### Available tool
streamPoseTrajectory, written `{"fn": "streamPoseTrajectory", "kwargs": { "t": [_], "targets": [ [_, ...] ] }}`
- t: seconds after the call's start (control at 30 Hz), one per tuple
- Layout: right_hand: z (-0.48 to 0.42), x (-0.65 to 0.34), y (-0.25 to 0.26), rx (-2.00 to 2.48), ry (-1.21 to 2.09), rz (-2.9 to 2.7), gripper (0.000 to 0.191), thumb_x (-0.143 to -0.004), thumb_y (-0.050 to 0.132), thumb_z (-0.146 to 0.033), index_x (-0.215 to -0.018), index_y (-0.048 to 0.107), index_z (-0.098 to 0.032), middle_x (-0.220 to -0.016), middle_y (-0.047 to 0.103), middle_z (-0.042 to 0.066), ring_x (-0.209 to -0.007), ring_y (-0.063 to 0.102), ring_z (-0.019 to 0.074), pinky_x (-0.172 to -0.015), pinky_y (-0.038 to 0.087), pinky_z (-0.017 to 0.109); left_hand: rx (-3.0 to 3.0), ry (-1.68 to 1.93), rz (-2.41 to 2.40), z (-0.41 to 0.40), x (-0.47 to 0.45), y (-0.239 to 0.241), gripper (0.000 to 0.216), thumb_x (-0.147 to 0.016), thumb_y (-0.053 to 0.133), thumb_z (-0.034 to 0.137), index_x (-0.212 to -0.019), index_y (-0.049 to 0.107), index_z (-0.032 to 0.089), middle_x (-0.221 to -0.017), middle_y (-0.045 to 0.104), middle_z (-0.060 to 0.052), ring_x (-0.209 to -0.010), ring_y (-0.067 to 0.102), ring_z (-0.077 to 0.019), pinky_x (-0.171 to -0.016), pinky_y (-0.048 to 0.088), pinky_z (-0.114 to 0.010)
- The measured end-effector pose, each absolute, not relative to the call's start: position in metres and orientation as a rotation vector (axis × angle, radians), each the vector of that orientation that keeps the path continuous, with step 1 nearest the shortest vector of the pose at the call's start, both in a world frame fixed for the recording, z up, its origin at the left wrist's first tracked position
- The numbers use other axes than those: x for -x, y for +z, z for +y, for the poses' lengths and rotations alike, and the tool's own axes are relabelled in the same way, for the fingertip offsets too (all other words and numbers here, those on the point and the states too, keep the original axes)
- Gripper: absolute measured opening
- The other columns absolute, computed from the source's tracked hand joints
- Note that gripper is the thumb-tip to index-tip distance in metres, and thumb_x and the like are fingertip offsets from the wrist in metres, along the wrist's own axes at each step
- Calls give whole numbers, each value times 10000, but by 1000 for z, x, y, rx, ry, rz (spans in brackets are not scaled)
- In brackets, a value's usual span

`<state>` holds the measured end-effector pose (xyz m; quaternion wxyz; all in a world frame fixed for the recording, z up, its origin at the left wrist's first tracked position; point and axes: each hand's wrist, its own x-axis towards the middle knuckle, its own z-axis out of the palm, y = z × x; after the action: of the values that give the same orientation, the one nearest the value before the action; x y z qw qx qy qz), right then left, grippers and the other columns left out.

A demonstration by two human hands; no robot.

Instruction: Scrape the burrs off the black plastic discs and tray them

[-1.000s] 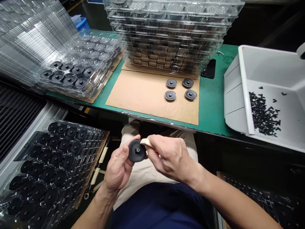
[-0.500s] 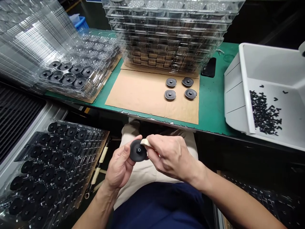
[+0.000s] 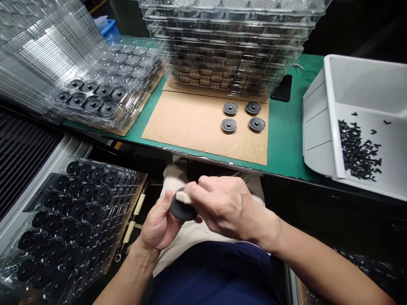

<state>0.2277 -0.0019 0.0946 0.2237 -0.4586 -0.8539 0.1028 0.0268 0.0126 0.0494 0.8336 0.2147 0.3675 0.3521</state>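
My left hand (image 3: 159, 224) cradles a round black rubber disc (image 3: 181, 210) in its fingers, with the disc tilted and its face partly hidden. My right hand (image 3: 225, 207) pinches a small cream-coloured pad (image 3: 183, 197), possibly a sponge or cloth, and presses it against the disc's upper face. Both hands are held low over my lap, below the table's front edge.
A tall stack of clear plastic trays (image 3: 222, 51) stands on a green workbench (image 3: 284, 135). Several black discs (image 3: 230, 108) lie on cardboard (image 3: 178, 123). A white bin (image 3: 318, 127) holds small black pieces (image 3: 358, 146). A filled tray of discs (image 3: 82, 212) sits at lower left.
My right hand has moved down and left, carrying the cream pad across the disc's face. The disc has tilted in my left hand, and the view has shifted slightly.
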Motion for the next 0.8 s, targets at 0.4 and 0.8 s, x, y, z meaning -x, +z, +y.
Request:
{"fn": "streamPoseTrajectory", "kwargs": {
  "t": [0.4, 0.8],
  "targets": [
    [2, -223, 93, 1284, 240, -2268, 171, -1027, 460, -249, -973, 611, -190, -795, 597, 12, -648, 481, 145, -596, 266, 324, -507, 833, 791, 18, -26, 51, 428, -910, 717, 534, -1082, 813, 154, -1021, 799, -123, -914, 762, -263, -851, 659, -416],
    [2, -224, 92, 1225, 204, -2415, 154, -1007, 452, -171, -986, 604, -184, -821, 598, 22, -666, 487, 162, -610, 269, 344, -458, 679, 759, 16, -28, 44, 444, -894, 719, 573, -991, 822, 152, -1020, 795, -129, -1043, 740, -321, -936, 627, -471]
  ]
}}
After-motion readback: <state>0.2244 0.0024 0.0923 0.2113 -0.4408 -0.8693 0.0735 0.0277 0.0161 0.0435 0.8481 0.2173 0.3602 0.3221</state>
